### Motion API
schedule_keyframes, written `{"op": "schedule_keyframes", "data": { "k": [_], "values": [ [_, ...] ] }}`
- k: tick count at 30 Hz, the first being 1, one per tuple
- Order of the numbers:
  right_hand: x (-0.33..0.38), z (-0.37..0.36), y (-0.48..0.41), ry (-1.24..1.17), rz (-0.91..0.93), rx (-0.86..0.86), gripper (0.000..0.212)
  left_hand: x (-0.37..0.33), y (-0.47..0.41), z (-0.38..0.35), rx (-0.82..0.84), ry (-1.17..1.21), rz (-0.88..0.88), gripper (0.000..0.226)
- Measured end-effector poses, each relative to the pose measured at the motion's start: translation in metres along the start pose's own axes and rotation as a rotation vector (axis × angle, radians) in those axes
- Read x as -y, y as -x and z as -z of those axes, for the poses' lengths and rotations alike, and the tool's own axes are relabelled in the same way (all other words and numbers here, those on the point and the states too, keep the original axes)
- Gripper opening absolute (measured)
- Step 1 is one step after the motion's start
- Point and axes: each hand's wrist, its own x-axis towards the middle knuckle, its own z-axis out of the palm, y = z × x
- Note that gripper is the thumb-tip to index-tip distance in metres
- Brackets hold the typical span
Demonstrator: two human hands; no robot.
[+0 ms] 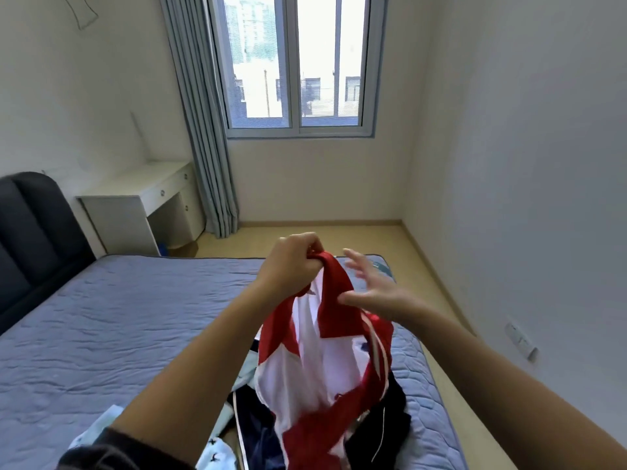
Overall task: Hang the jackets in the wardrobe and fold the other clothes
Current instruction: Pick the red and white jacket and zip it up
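Red-and-white jacket [319, 361] hangs bunched above dark clothes [380, 425].

Your left arm [210, 351] wears a dark, near-black sleeve [135, 447] that shows only at the bottom edge of the view, with a soft, rounded hem. Past that hem the arm is bare down to your left hand [291, 262]. Your right arm [492, 371] is bare along all its visible length, through to your right hand [373, 288].

Head camera looks down over the bed [101, 317], near.
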Motion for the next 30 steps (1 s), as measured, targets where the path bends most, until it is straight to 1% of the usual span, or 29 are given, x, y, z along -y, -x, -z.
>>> {"op": "schedule_keyframes", "data": {
  "k": [1, 2, 4, 5, 6, 8, 9, 11, 13, 15, 17, 21, 23, 25, 27, 28, 30],
  "values": [
    [0.005, -0.007, 0.000, 0.023, 0.036, 0.048, 0.078, -0.005, -0.003, -0.001, -0.003, -0.032, -0.003, 0.013],
    [0.008, -0.015, -0.001, 0.061, 0.047, 0.027, 0.065, -0.008, -0.006, -0.001, -0.007, -0.071, -0.009, 0.010],
    [0.009, -0.022, -0.004, 0.246, 0.025, -0.179, 0.033, -0.009, -0.011, 0.000, 0.000, -0.126, -0.026, 0.008],
    [0.008, -0.022, -0.005, 0.351, 0.027, -0.291, 0.022, -0.006, -0.011, -0.001, 0.016, -0.144, -0.037, 0.011],
    [0.006, -0.020, -0.005, 0.408, 0.041, -0.366, 0.017, -0.002, -0.010, -0.001, 0.034, -0.173, -0.050, 0.017],
    [0.003, -0.012, -0.005, 0.465, 0.072, -0.426, 0.019, 0.009, -0.004, -0.002, 0.058, -0.269, -0.056, 0.029],
    [0.002, -0.008, -0.004, 0.512, 0.091, -0.443, 0.021, 0.017, 0.000, -0.003, 0.064, -0.324, -0.047, 0.030],
    [0.004, -0.001, -0.004, 0.609, 0.164, -0.489, 0.022, 0.033, 0.008, -0.006, 0.065, -0.423, -0.032, 0.022],
    [0.009, 0.005, -0.004, 0.643, 0.251, -0.532, 0.020, 0.047, 0.018, -0.012, 0.081, -0.466, 0.002, 0.019],
    [0.012, 0.011, -0.005, 0.605, 0.325, -0.581, 0.020, 0.063, 0.025, -0.014, 0.077, -0.452, 0.089, 0.014],
    [0.009, 0.016, -0.004, 0.560, 0.353, -0.631, 0.022, 0.082, 0.031, -0.010, 0.060, -0.417, 0.223, 0.015],
    [0.006, 0.035, -0.002, 0.524, 0.266, -0.709, 0.031, 0.117, 0.040, 0.007, 0.051, -0.387, 0.420, 0.027],
    [0.001, 0.041, -0.004, 0.658, 0.219, -0.684, 0.026, 0.122, 0.040, 0.014, 0.013, -0.340, 0.471, 0.025],
    [-0.012, 0.043, -0.006, 0.904, 0.184, -0.601, 0.024, 0.124, 0.038, 0.019, -0.068, -0.333, 0.494, 0.021],
    [-0.030, 0.039, -0.006, 1.104, 0.149, -0.440, 0.022, 0.125, 0.039, 0.024, -0.161, -0.359, 0.474, 0.021],
    [-0.040, 0.038, -0.006, 1.156, 0.134, -0.343, 0.023, 0.125, 0.040, 0.026, -0.190, -0.406, 0.446, 0.020],
    [-0.052, 0.036, -0.003, 1.181, 0.078, -0.175, 0.022, 0.122, 0.041, 0.031, -0.174, -0.508, 0.408, 0.021]
  ]
}}
